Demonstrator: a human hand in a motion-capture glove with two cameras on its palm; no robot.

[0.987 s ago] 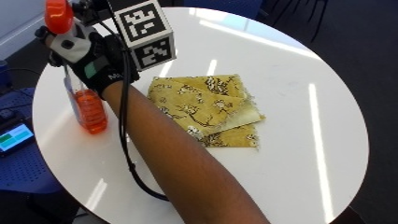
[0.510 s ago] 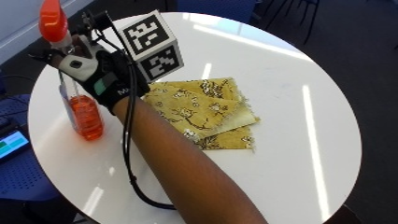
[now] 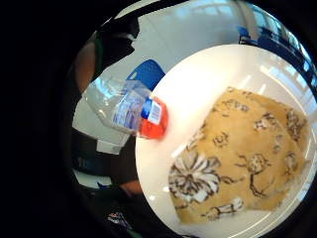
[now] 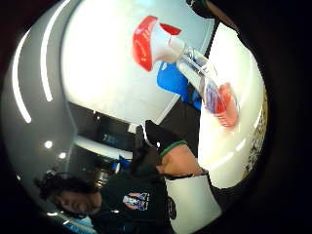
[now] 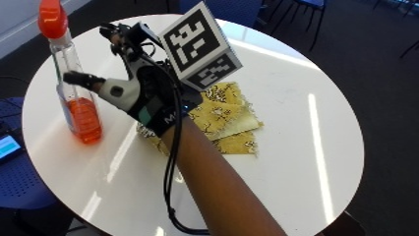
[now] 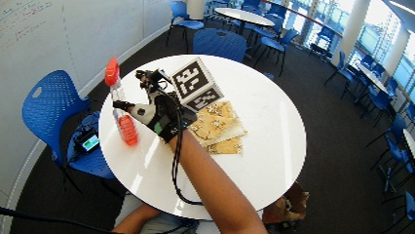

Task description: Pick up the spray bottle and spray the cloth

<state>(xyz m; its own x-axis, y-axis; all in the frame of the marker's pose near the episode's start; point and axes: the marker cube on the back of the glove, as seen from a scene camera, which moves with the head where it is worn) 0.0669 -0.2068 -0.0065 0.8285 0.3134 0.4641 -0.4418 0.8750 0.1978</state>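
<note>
A clear spray bottle (image 5: 75, 103) with an orange cap and orange liquid in its lower part stands upright near the table's left edge. My gloved right hand (image 5: 147, 98) hovers just to its right, palm facing the bottle, a small gap between them, gripping nothing. Both palm views show the bottle (image 3: 126, 109) (image 4: 204, 83) free, with no fingers round it. A yellow floral cloth (image 5: 225, 115) lies folded flat on the table, partly under my wrist and forearm. In the little finger side palm view the cloth (image 3: 247, 153) lies close below the palm.
The round white table (image 5: 294, 98) has bare surface to the right of the cloth. A small device with a lit screen (image 5: 8, 145) sits on a blue chair (image 6: 48, 102) beyond the table's left edge. More blue chairs (image 6: 220, 41) stand behind.
The outside view has shifted. My hand now stands a little apart from the bottle, where a second ago it overlapped the bottle's neck. Bottle and cloth have not moved.
</note>
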